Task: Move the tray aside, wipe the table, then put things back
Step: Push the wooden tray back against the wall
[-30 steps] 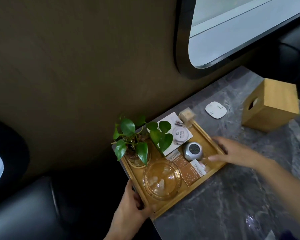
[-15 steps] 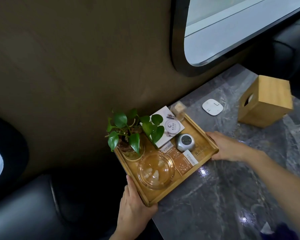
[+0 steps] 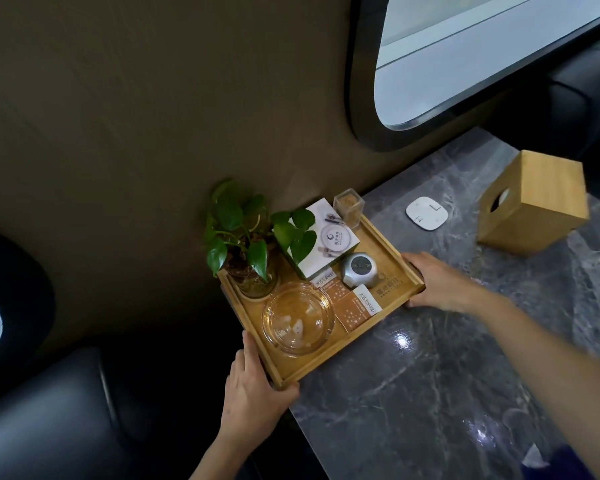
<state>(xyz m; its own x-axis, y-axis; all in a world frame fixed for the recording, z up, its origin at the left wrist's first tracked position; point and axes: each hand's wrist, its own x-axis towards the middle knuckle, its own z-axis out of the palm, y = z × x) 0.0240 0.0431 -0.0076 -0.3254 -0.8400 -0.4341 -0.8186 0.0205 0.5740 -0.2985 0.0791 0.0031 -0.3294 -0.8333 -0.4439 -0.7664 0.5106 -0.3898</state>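
A wooden tray (image 3: 392, 249) sits at the left end of the dark marble table (image 3: 430, 375), its left part past the table's edge. It carries a potted green plant (image 3: 246, 237), a clear glass bowl (image 3: 298, 318), a white box (image 3: 329, 237), a small silver clock (image 3: 359, 270), two orange packets (image 3: 352, 304) and a clear toothpick holder (image 3: 349, 204). My left hand (image 3: 253, 386) grips the tray's near left corner. My right hand (image 3: 437, 282) grips its right end.
A wooden tissue box (image 3: 534, 202) stands at the table's back right, with a white rounded pad (image 3: 426, 213) to its left. A brown wall and a window frame back the table. Dark leather seating lies at lower left. A purple cloth (image 3: 561, 462) peeks in at bottom right.
My right hand moved from inside the tray's right end to gripping its edge. The tray has shifted slightly left, and both hands now hold it.
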